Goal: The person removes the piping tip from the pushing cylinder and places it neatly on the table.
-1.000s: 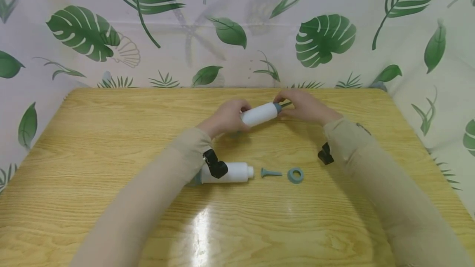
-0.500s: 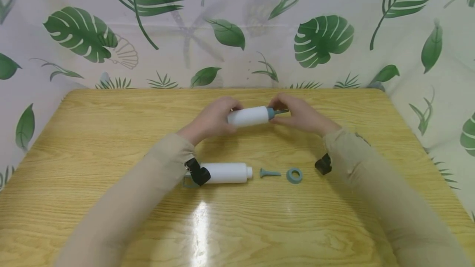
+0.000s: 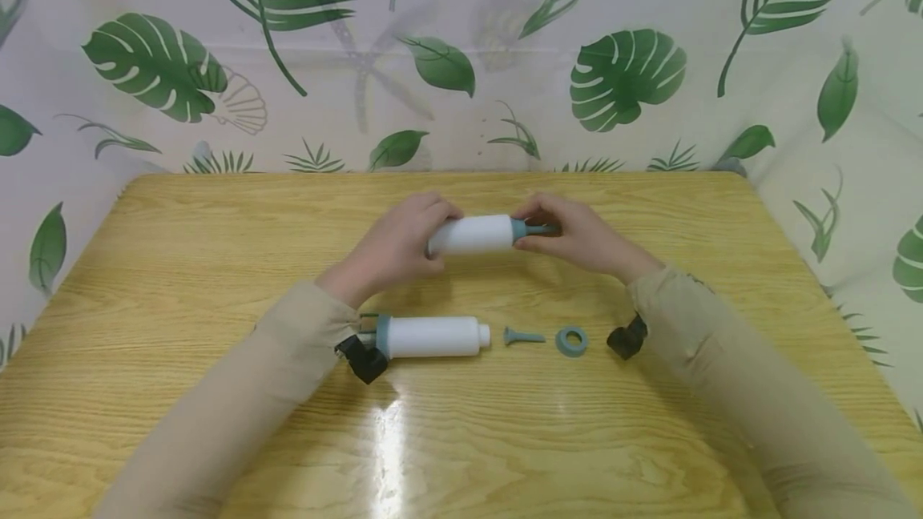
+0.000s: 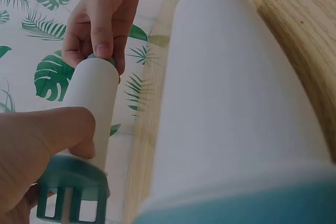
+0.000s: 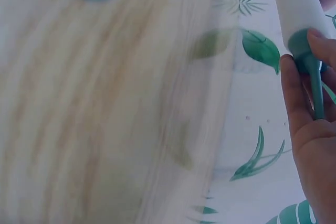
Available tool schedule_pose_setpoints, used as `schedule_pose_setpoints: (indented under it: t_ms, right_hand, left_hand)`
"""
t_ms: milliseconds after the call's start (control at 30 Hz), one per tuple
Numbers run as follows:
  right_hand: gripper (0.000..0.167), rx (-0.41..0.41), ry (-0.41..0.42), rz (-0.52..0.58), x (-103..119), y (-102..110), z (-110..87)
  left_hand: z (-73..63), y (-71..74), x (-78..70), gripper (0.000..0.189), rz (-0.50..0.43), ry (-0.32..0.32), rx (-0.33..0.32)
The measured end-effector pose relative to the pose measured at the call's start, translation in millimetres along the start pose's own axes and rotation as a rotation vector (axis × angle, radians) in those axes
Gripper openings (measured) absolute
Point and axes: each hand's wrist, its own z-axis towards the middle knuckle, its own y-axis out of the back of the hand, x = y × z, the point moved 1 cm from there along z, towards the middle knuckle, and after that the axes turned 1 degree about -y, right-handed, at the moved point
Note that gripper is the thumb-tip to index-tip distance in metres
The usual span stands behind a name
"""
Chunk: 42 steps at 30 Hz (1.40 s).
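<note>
A white cylindrical bottle is held nearly level above the far part of the table. My left hand grips its left end, beside a teal slotted end piece that shows in the left wrist view. At the other end my right hand pinches the teal collar between thumb and fingers. A slim teal nozzle sticks out of that collar towards the right palm. Nearer me, a second white bottle lies on its side, its bare neck pointing right.
Right of the lying bottle are a loose teal nozzle and a teal ring, in line with it. All rest on the wooden table. A leaf-patterned cloth hangs behind the table's far edge.
Both hands have brought the held bottle left and slightly nearer, and it has turned from slanted to almost level. The left forearm has moved left, uncovering more of the lying bottle.
</note>
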Motion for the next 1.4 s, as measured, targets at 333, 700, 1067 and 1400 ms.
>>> schedule_pose_setpoints:
  t_ms: [333,700,1067,1400]
  right_hand:
    - [0.029,-0.045,-0.012,0.053,6,-5,-6.7]
    - [0.029,-0.109,0.104,0.041,5,-9,-11.8]
    - [0.046,-0.07,0.078,0.028,10,-7,-10.2]
    - [0.039,-0.017,-0.018,-0.034,8,-6,-13.6]
  left_hand:
    - [-7.6,-6.7,-2.9,0.056,0.092,-0.07,-0.122]
    - [-9.7,-6.3,-6.7,0.046,0.065,-0.038,-0.16]
    - [-9.2,-2.1,-9.5,0.047,0.007,0.022,-0.108]
    - [-11.7,0.2,-7.9,0.047,0.012,0.027,-0.095]
